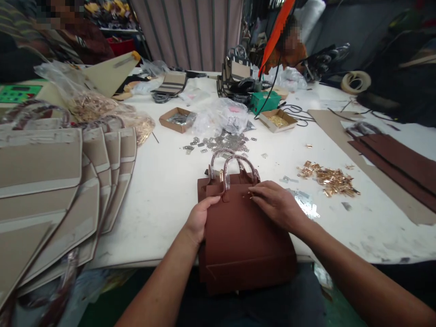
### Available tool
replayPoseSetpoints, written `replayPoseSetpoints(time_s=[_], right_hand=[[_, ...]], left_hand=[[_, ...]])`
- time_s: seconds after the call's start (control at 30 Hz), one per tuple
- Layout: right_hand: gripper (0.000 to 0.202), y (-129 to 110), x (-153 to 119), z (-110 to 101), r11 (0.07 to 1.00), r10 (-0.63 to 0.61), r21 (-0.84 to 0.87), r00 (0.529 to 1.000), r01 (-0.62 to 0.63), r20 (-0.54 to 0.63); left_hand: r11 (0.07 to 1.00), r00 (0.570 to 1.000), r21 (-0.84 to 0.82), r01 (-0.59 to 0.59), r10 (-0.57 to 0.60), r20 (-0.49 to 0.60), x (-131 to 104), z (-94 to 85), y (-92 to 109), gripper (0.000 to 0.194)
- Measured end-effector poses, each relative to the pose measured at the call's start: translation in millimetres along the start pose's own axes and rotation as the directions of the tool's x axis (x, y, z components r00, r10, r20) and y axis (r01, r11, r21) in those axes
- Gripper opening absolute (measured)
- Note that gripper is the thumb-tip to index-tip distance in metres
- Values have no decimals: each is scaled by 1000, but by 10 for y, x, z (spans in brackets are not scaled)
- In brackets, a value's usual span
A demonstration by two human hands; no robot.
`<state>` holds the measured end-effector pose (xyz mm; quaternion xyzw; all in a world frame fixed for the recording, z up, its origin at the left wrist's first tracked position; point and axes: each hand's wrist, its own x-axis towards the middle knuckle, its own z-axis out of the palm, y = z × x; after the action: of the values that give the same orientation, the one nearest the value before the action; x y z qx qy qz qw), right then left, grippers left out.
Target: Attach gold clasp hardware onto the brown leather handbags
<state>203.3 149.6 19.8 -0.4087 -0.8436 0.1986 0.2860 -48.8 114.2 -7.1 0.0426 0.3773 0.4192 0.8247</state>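
A brown handbag panel (245, 231) with plastic-wrapped handles (227, 170) leans over the table's front edge. Behind it a second brown panel partly shows. My left hand (200, 218) grips the left edge, thumb on the front face and fingers hidden behind. At the upper right of the panel, below the handle's end, my right hand (272, 202) is closed in a pinch at a small gold-coloured metal fitting (248, 194), its shape hard to make out. A gold piece (221, 175) shows at the left handle base.
Gold fittings (332, 177) lie heaped on the right, flat metal plates (226, 141) beyond the bag. Beige-lined panels (37, 159) are stacked at left, brown panels (402, 163) at right. Farther back are small cardboard boxes (177, 119), a green box (264, 102), and people.
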Motion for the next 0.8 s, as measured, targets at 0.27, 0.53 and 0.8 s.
replayPoseSetpoints(time_s=[0.27, 0.53, 0.8], right_hand=[[31, -40, 185, -15, 985, -111, -119, 984, 129, 142], [32, 6, 174, 134, 982, -94, -144, 981, 118, 168], [29, 123, 115, 100, 971, -136, -165, 969, 171, 207]], left_hand=[[999, 999, -8, 34, -34, 16, 8, -20, -12, 36], [1000, 999, -17, 22, -21, 46, 20, -18, -18, 36], [1000, 994, -19, 16, -14, 110, 23, -30, -34, 36]])
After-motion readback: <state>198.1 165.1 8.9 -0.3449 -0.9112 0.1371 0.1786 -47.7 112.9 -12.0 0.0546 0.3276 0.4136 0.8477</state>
